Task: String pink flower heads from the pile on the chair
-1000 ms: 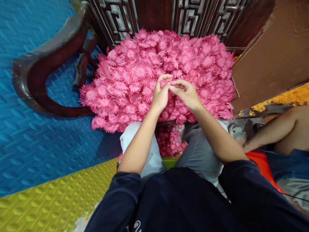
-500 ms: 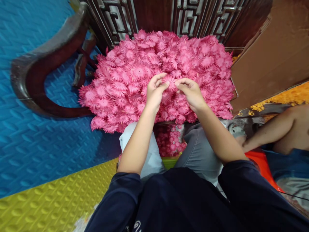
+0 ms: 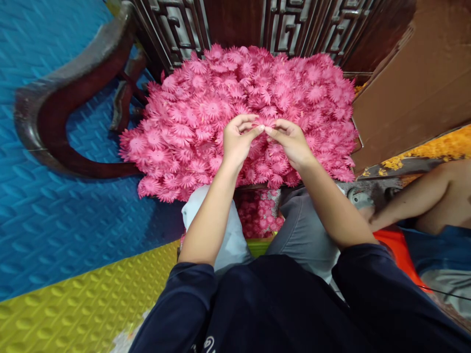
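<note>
In the head view, a pink artificial flower point(image 3: 265, 121) is pinched between my two hands, above a big heap of the same pink flowers point(image 3: 209, 110). My left hand point(image 3: 239, 138) grips its left side with thumb and fingers. On the other side my right hand point(image 3: 289, 142) holds its right edge in a similar pinch. The two thumb tips meet, or nearly so, at the flower's near side. My fingers partly cover the flower, so its lower part is hidden.
A curved dark wooden chair arm point(image 3: 40, 117) stands left of the heap, over a blue mat point(image 3: 91, 220). Carved wooden panels point(image 3: 235, 24) rise behind. To the right are a brown cardboard sheet point(image 3: 412, 93), orange flowers point(image 3: 441, 147) and another person's leg point(image 3: 434, 196).
My hands have come closer together and the thumbs now nearly touch. The flower between them has tilted, showing more edge-on than before.
</note>
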`<state>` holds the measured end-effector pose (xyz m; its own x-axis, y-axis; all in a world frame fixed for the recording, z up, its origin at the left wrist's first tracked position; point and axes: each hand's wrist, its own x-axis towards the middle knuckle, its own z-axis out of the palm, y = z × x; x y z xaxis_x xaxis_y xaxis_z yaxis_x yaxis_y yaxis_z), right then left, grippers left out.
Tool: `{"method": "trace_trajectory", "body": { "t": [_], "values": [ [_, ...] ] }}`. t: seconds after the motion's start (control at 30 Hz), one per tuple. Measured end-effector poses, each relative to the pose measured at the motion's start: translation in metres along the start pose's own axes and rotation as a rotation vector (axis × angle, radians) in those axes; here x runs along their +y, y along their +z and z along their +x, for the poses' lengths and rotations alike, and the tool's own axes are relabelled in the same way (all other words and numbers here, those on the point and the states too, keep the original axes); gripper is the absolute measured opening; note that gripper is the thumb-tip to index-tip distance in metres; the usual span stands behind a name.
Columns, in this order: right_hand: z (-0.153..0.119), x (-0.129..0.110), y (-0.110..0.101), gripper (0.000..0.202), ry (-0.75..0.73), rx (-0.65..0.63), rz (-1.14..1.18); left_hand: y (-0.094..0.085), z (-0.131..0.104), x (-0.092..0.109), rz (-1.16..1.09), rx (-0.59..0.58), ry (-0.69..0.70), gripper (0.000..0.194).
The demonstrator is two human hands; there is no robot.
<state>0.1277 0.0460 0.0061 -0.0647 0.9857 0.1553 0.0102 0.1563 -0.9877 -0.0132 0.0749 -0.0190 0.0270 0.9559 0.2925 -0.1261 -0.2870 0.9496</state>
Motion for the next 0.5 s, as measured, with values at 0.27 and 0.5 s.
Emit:
{"method": "trace_trajectory", "body": {
  "t": [0.27,0.5],
  "values": [
    [-0.0010,-0.0024,0.0014,0.042,-0.005,0.005,-0.076,0.0012,0.0003,-0.0031,0.038,0.020,-0.011,0.026],
    [0.0014,0.0038,0.0004,0.042,0.022,0.040,-0.058,0.0009,-0.0003,-0.0015,0.061,0.110,0.014,0.030]
  ]
}}
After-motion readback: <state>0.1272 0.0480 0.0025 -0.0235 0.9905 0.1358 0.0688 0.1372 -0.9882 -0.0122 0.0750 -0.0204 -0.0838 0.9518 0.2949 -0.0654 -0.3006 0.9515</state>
